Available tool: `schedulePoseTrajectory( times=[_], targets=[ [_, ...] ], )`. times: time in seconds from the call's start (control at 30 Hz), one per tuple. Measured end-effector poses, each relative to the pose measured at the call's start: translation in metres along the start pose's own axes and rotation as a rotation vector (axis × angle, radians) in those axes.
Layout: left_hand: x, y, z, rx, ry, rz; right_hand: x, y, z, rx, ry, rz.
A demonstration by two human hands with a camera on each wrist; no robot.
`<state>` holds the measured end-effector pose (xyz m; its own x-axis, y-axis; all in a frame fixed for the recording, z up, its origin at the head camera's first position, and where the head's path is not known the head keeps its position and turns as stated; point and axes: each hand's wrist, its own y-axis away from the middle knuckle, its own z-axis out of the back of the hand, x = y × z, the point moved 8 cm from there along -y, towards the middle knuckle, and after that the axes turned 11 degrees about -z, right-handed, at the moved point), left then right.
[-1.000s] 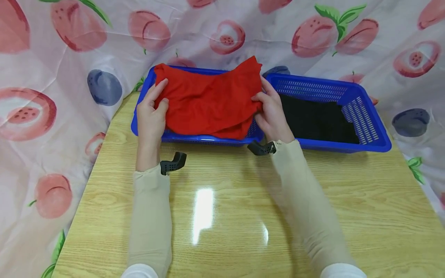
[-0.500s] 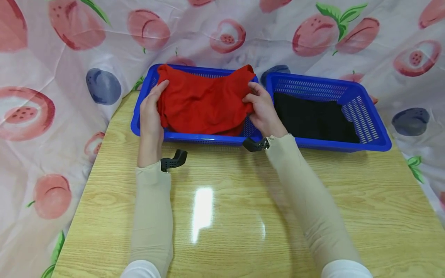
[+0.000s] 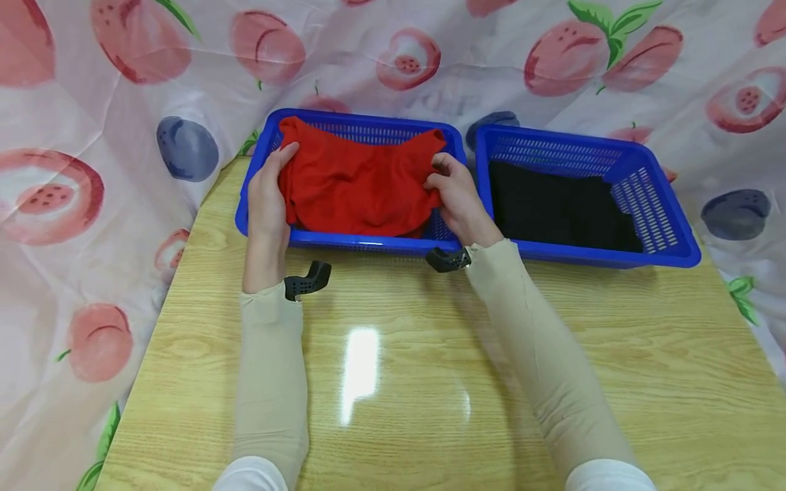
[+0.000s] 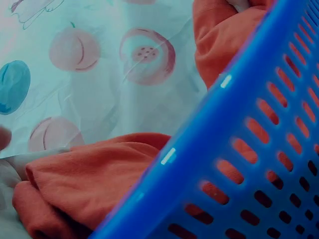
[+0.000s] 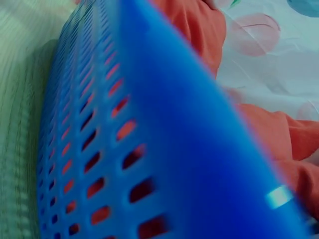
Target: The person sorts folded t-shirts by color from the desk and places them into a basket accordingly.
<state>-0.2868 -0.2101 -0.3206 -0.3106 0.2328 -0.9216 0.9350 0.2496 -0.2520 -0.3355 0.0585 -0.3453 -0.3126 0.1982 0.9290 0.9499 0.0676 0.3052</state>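
A folded red cloth (image 3: 359, 184), perhaps a garment, sits inside the left blue basket (image 3: 350, 240) in the head view. My left hand (image 3: 267, 201) grips its left side, thumb on top and the other fingers out of sight. At the opposite side, my right hand (image 3: 459, 198) pinches the cloth's right edge with bent fingers. Through the left wrist view the blue basket rim (image 4: 199, 117) crosses in front of the red cloth (image 4: 94, 179). The right wrist view has red cloth (image 5: 194, 30) behind the basket's slotted wall (image 5: 94, 124).
A second blue basket (image 3: 614, 259) stands to the right, with a folded black cloth (image 3: 559, 208) inside. Both are on a wood-grain table (image 3: 417, 354). A fruit-print curtain (image 3: 473, 68) hangs behind. Black wrist mounts (image 3: 310, 279) stick out from the sleeves.
The red cloth has come down into the left basket, its right corner sinking most. My right hand has moved left and its grip remains; the left hand has shifted only slightly.
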Motion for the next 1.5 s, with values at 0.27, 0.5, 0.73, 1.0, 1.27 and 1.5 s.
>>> schedulePoseTrajectory(
  times=[0.27,0.5,0.73,1.0,1.27,1.5],
  targets=[
    [-0.001,0.000,0.000,0.003,-0.114,0.017,0.000,-0.001,-0.003,0.015,0.062,0.006],
    [-0.002,0.004,-0.008,0.153,-0.354,0.062,-0.002,-0.001,0.000,-0.001,0.066,-0.005],
    [-0.020,0.012,-0.017,0.191,-0.382,0.043,-0.001,0.001,0.001,-0.033,0.140,0.011],
    [-0.026,0.014,-0.024,0.256,-0.434,0.027,0.001,0.002,-0.002,-0.055,0.300,0.044],
    [-0.022,0.011,-0.026,0.283,-0.480,0.052,0.000,0.005,-0.006,-0.029,0.370,0.056],
    [-0.022,0.006,-0.022,0.228,-0.411,-0.021,-0.001,0.004,-0.009,0.003,0.379,0.048]
  ],
)
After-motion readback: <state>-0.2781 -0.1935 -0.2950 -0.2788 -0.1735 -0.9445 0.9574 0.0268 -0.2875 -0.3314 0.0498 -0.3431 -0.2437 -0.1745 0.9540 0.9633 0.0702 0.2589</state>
